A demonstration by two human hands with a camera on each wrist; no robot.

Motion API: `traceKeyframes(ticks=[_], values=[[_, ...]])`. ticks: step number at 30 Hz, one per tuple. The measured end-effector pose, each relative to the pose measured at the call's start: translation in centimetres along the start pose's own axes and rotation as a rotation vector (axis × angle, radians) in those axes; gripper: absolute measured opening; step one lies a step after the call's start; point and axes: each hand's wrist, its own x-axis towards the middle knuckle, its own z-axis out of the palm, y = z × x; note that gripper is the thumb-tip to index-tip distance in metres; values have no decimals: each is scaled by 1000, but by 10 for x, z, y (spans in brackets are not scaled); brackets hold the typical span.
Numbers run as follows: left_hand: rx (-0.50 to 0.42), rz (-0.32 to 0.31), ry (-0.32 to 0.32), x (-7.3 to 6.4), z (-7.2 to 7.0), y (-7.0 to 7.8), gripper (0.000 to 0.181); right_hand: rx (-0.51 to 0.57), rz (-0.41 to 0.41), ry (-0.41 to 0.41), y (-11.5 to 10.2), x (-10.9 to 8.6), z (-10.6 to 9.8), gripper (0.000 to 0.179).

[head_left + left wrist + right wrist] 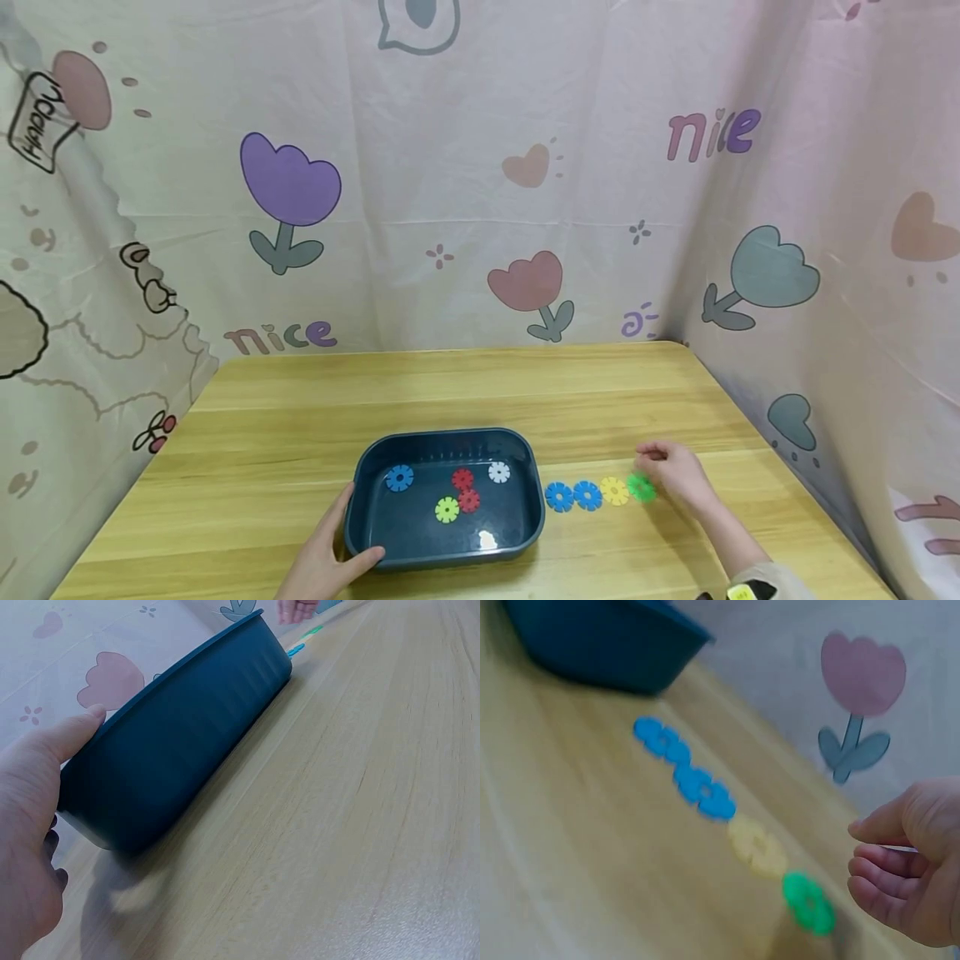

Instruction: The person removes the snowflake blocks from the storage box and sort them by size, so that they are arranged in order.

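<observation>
My left hand (322, 550) grips the left front corner of a dark blue plastic tray (442, 562), its thumb over the rim. Inside the tray lie a blue snowflake disc (400, 477), two red discs (462, 478), a lime-green disc (447, 509) and a white disc (498, 472). To the tray's right, two blue discs (587, 495), a yellow disc (614, 491) and a green disc (641, 487) form a row on the table. My right hand (907, 862) hovers just beyond the green disc, fingers loosely bent, with nothing seen between them.
The wooden table (285, 433) carries the tray near its front. A patterned cloth (450, 192) hangs behind the table and along both sides.
</observation>
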Motion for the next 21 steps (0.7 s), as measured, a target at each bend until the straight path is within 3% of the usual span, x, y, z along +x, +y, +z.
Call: traceKeyframes(ticks=[11, 21], values=[[17, 2, 15, 0, 1, 1, 97, 132, -87, -109, -58, 13, 9, 28], [17, 25, 19, -1, 1, 1, 97, 208, -174, -224, -115, 17, 40, 26]])
